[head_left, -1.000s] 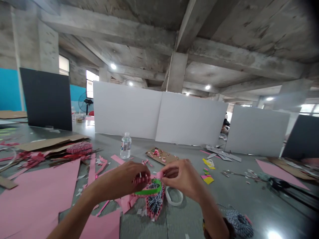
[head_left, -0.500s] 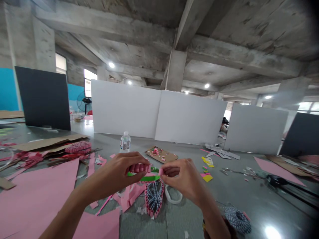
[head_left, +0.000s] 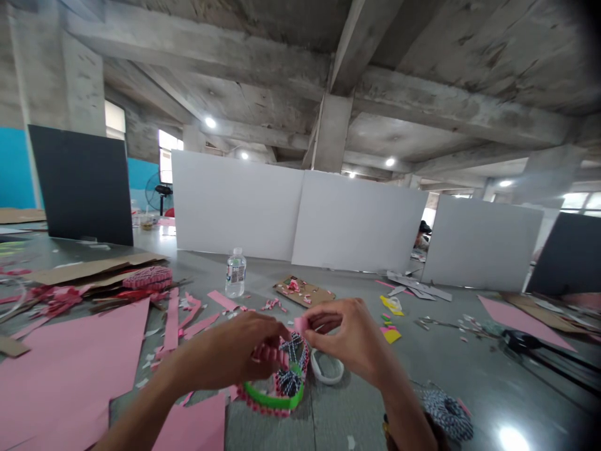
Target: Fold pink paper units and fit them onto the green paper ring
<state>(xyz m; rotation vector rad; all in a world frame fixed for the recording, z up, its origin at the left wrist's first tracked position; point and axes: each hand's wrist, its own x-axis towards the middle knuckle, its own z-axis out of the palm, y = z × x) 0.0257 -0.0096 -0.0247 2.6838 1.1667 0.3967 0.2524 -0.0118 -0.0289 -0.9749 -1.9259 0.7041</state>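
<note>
My left hand [head_left: 235, 354] is closed on a curved green paper band [head_left: 271, 398] edged with a row of small pink folded pieces, held low over the grey floor. My right hand [head_left: 350, 341] pinches one small pink folded piece [head_left: 300, 324] just above the band's upper end. Under both hands lies a black, white and pink woven paper piece [head_left: 291, 369], and a white tape ring [head_left: 327, 369] rests beside it.
Large pink paper sheets [head_left: 66, 357] and strips cover the floor at left. A water bottle [head_left: 235, 274] stands ahead, with a cardboard piece [head_left: 304, 292] holding scraps. White boards [head_left: 300, 216] wall off the back. A second woven piece [head_left: 447, 418] lies lower right.
My left hand has dropped lower and turned the green band so it hangs down in a loop. The right hand stays beside it with the pink piece.
</note>
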